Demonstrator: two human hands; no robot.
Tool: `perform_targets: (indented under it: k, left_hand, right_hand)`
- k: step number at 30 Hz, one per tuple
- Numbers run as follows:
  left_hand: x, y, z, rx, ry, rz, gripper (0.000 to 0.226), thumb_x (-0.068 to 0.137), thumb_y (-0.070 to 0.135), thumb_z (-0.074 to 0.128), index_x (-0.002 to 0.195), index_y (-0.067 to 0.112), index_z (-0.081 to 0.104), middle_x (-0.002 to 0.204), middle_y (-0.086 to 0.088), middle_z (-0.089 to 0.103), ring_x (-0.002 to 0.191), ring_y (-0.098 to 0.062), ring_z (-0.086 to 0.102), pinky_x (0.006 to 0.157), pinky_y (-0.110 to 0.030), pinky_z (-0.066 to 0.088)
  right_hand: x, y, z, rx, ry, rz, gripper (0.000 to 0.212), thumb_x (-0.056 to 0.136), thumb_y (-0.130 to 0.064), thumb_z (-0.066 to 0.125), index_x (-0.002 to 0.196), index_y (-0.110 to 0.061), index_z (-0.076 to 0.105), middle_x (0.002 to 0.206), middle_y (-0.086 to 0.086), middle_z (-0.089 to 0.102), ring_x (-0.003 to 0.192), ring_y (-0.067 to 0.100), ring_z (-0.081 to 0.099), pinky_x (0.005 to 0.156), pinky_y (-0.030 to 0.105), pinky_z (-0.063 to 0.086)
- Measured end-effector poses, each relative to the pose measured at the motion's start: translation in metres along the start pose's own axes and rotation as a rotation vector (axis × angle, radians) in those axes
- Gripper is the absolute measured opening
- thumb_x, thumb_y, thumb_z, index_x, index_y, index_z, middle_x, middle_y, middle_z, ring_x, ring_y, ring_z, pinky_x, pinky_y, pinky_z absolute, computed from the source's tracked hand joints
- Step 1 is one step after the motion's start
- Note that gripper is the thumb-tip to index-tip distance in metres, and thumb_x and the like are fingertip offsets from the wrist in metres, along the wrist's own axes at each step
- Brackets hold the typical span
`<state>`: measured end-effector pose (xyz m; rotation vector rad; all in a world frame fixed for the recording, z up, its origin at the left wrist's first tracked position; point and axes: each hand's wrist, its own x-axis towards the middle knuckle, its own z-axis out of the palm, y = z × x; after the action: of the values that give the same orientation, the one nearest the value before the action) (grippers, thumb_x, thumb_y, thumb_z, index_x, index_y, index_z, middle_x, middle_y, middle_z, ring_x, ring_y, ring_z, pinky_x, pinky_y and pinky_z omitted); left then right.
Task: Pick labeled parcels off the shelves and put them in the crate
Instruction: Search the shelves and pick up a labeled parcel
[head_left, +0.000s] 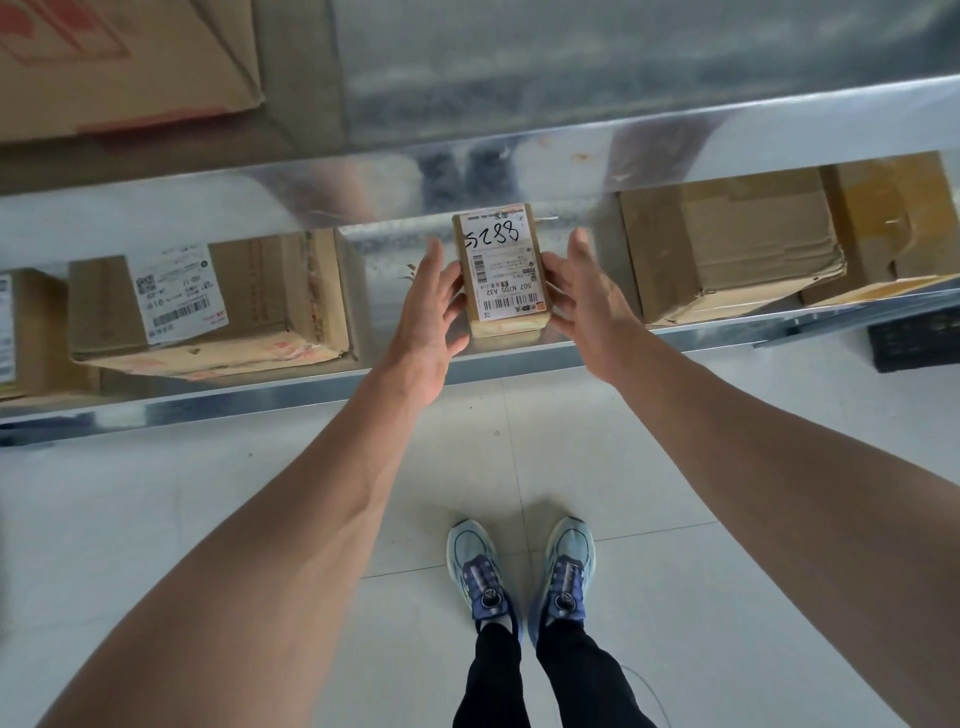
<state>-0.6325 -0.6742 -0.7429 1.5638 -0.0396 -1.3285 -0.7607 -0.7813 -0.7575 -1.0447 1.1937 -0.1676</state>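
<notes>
We had both hands out at the middle of the frame, one on each side of a small labeled parcel (501, 270) that stood on the metal shelf (363, 374), near its front edge. Our left hand (431, 317) was spread open with the fingertips touching or just beside the parcel's left face; our right hand (587, 306) was likewise open along its right face. Neither had closed, so the parcel was bracketed and not yet gripped, and it rested on the shelf. We judged two hands fit because the parcel stood tall and narrow, with its shipping label turned up toward us, and a squeeze from both sides would keep it from tipping.

At left of the frame lay a larger labeled carton (208, 301), well apart from our parcel, and at right sat a plain brown carton (727, 249) with no label we could see. A dark crate (919, 343) showed at the right edge, on the floor under the shelf; we took it for the one meant, though only a corner was in view. An upper shelf (519, 150) crossed the frame above.
</notes>
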Motion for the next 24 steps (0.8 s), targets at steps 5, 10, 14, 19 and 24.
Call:
perform_targets:
  k: [5, 10, 14, 19, 24]
  left_hand:
    - [-0.006, 0.007, 0.006, 0.041, 0.07, 0.076, 0.074, 0.099, 0.07, 0.034, 0.157, 0.025, 0.036, 0.166, 0.004, 0.03, 0.149, -0.016, 0.031, 0.119, -0.051, 0.019]
    - [-0.016, 0.032, 0.028, 0.109, 0.184, 0.244, 0.032, 0.099, 0.049, 0.047, 0.104, 0.024, 0.067, 0.11, 0.007, 0.073, 0.102, 0.0, 0.067, 0.095, -0.027, 0.05]
    - [-0.024, 0.042, 0.066, 0.194, 0.151, 0.267, 0.022, 0.102, 0.023, 0.045, 0.086, 0.014, 0.057, 0.071, 0.004, 0.055, 0.047, 0.004, 0.055, 0.046, -0.011, 0.044]
    - [-0.013, 0.04, 0.118, 0.22, 0.072, 0.175, 0.01, 0.092, 0.038, 0.052, 0.089, 0.028, 0.053, 0.084, 0.012, 0.05, 0.077, -0.008, 0.05, 0.069, -0.023, 0.047]
    - [-0.008, 0.027, 0.168, 0.337, -0.019, 0.204, 0.052, 0.095, 0.053, 0.044, 0.138, 0.026, 0.053, 0.144, 0.004, 0.053, 0.131, -0.011, 0.048, 0.104, -0.04, 0.035]
  right_hand:
    - [-0.006, -0.006, -0.003, -0.035, 0.017, -0.005, 0.08, 0.103, -0.069, 0.02, 0.158, -0.012, 0.036, 0.162, 0.01, 0.039, 0.15, 0.028, 0.037, 0.124, 0.05, 0.026]
    - [-0.031, -0.042, -0.021, -0.044, 0.087, -0.123, 0.072, 0.1, -0.064, 0.037, 0.15, -0.015, 0.049, 0.157, 0.004, 0.048, 0.142, 0.017, 0.047, 0.12, 0.043, 0.03]
    - [-0.011, -0.047, -0.069, -0.08, 0.213, -0.152, 0.063, 0.071, -0.064, 0.043, 0.112, -0.02, 0.065, 0.113, 0.006, 0.066, 0.095, 0.013, 0.058, 0.086, 0.027, 0.044]
    - [-0.027, -0.074, -0.133, -0.065, 0.372, -0.135, 0.022, 0.11, -0.038, 0.034, 0.104, -0.03, 0.053, 0.098, -0.003, 0.054, 0.087, 0.011, 0.052, 0.08, 0.025, 0.043]
    - [-0.037, -0.085, -0.195, -0.156, 0.358, -0.194, 0.06, 0.11, -0.039, 0.019, 0.154, 0.001, 0.031, 0.137, 0.013, 0.045, 0.128, 0.022, 0.042, 0.111, 0.032, 0.03]
